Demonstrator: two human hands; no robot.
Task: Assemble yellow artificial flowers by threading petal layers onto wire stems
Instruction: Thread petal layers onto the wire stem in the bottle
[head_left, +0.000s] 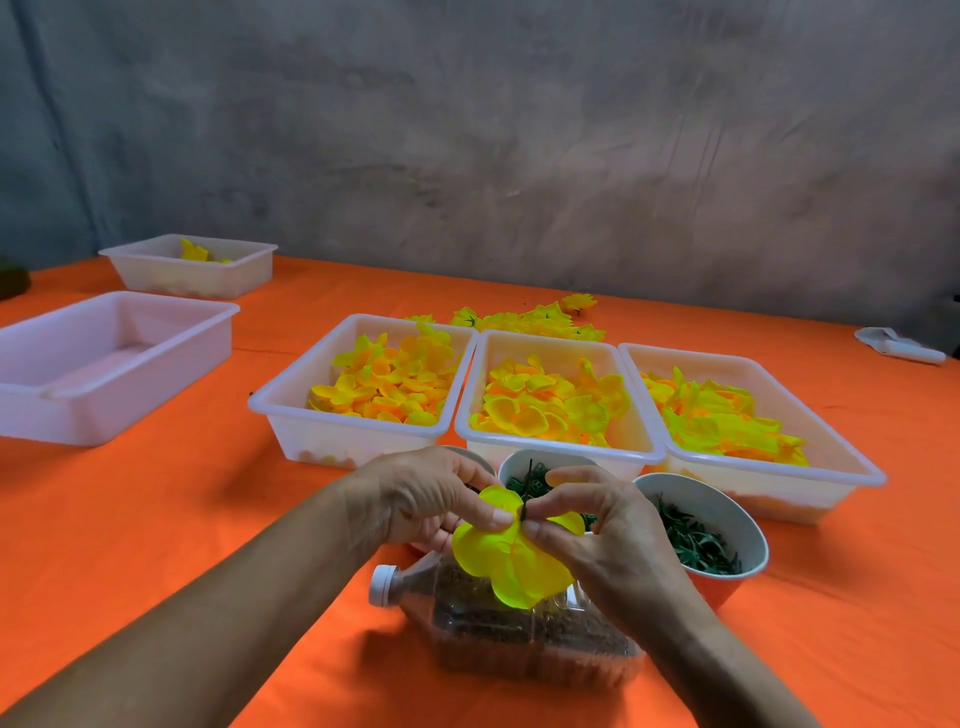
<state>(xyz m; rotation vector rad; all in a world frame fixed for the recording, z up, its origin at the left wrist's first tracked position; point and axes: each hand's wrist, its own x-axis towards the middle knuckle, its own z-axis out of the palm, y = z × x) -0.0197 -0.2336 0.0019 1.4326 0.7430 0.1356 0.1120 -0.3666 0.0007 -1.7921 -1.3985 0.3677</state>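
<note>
A large yellow petal layer (506, 558) hangs between my two hands, above a clear plastic bottle. My left hand (426, 499) pinches its upper left edge with thumb and fingers. My right hand (597, 525) pinches a thin dark green stem (523, 512) that pokes up through the petal's middle. Three white trays hold loose yellow petals: a left tray (291, 402), a middle tray (470, 415) and a right tray (852, 457). Finished yellow flowers (535, 319) lie in a pile behind the trays.
Two bowls of green parts stand behind my hands: one bowl (519, 460) in the middle, one bowl (748, 519) to the right. The clear bottle (498, 623) lies on its side. An empty tray (104, 358) and a far tray (192, 270) sit left on the orange cloth (182, 519).
</note>
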